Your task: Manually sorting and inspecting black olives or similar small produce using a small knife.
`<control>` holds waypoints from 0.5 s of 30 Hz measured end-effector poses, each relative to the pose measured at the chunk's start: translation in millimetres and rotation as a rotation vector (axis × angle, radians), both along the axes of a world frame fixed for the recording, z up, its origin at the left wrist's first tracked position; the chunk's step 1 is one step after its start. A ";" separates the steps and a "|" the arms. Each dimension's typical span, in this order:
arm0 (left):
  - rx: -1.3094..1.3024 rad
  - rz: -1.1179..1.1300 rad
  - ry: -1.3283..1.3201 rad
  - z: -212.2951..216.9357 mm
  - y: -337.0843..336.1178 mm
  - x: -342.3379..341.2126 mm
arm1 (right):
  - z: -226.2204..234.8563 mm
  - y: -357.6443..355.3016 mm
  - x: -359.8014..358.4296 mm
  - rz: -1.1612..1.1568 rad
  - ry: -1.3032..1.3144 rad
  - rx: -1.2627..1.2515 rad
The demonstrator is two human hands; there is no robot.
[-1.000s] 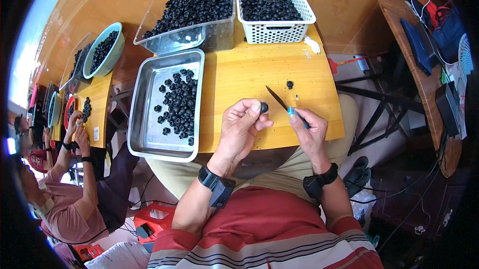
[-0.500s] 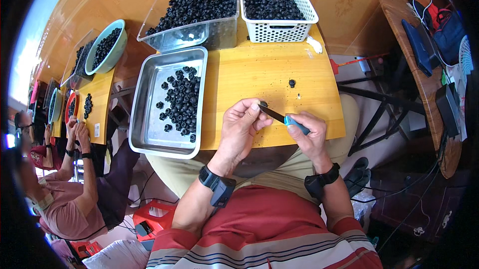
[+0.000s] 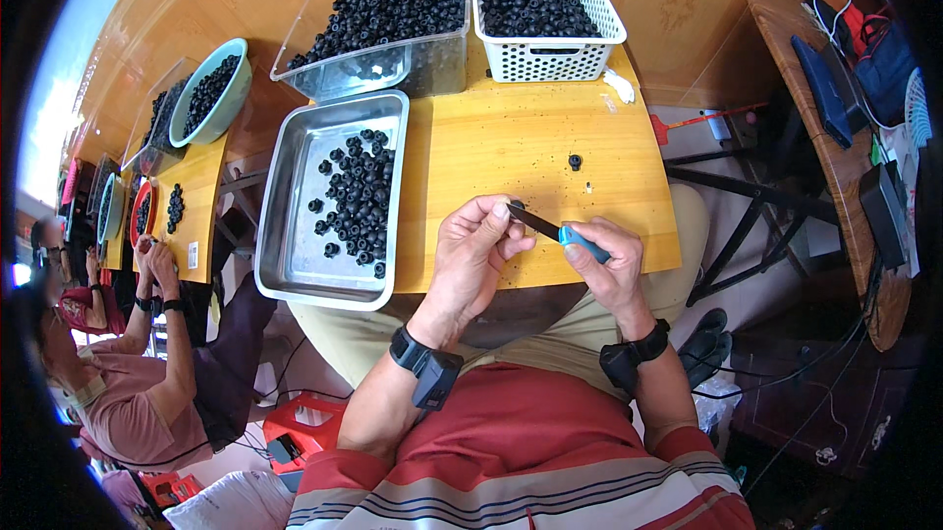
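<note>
My left hand [image 3: 470, 250] pinches a small black round part [image 3: 518, 205] between thumb and fingers, above the near edge of the wooden table. In my right hand [image 3: 611, 270] is a knife [image 3: 538, 223] with a dark blade and a blue handle, its tip against the part by my left thumb. The fingers partly hide the held part. Beyond my hands a loose black part [image 3: 575, 163] lies on the table [image 3: 491, 137], with a tiny pale scrap near it. To the left, a metal tray [image 3: 295, 225] holds a pile of similar black parts.
At the back stand a clear plastic bin [image 3: 432, 68] and a white perforated basket [image 3: 545, 63], both full of black parts. A crumpled white scrap [image 3: 619, 86] lies beside the basket. At far left a co-worker [image 3: 147, 373] sits at another table. A wooden shelf [image 3: 805, 108] rises at right.
Almost nothing differs. Both my hands and the knife hold nearly the same place, with the blade tip still at the part.
</note>
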State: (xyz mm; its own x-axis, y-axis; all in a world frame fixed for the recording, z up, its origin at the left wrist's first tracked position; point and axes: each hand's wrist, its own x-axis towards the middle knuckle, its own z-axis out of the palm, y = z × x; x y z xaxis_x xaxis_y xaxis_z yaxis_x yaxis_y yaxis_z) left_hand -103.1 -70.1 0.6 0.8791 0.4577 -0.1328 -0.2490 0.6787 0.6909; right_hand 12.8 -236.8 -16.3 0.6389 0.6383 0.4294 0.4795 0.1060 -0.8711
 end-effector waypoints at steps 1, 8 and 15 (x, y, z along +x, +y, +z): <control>0.000 0.000 0.000 0.3 0.0 -0.5 | 0.2 -0.1 0.0 -0.001 -0.005 -0.012; 0.123 0.019 0.048 18.7 -1.4 -15.3 | -6.2 3.0 -1.5 -0.048 0.070 -0.008; 1.168 0.460 0.326 39.0 45.1 -59.3 | -5.9 0.4 -3.3 -0.112 0.204 -0.034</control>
State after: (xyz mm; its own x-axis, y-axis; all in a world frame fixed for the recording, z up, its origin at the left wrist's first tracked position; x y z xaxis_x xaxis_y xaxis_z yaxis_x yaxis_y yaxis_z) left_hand -162.4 -25.0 39.6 0.6143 0.6968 0.3702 -0.0058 -0.4651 0.8852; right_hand 9.5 -236.5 -22.3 0.7783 0.5701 0.2633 0.2999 0.0310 -0.9535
